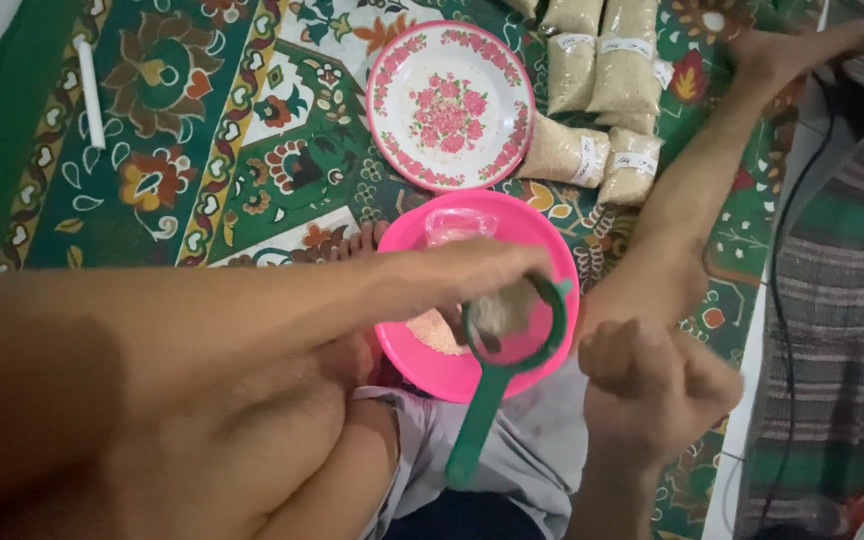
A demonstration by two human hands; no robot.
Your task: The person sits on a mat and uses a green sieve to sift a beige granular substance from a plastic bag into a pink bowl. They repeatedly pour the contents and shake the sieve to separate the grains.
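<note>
Left hand (462, 275): reaches across from the left edge of the view, fingers curled down over the ring of a green strainer (512, 330); whether the fingers grip the ring or only rest on it cannot be told.
Right hand (647, 385): closed in a loose fist, just beside the right rim of the pink bowl; nothing visible inside the fist.
Green strainer: round ring above the pink bowl, long green handle pointing down toward the lap; a blurred pale mass sits in the ring.
Pink bowl (542, 245): on the carpet between the person's legs, near the lower middle of the view; pale grain lies in its lower left part, a clear plastic bag (457, 225) lies at its upper rim.
Floral plate (450, 105): white with pink flowers, on the carpet just beyond the bowl, nothing on it.
Grain packets (597, 90): several clear filled bags with white labels, clustered to the right of the plate, toward the top edge of the carpet.
White stick (90, 92): lies near the carpet's upper left corner.
Carpet (202, 170): green with floral pattern, carries all items.
Striped cloth (842, 260): along the right edge, off the carpet.
</note>
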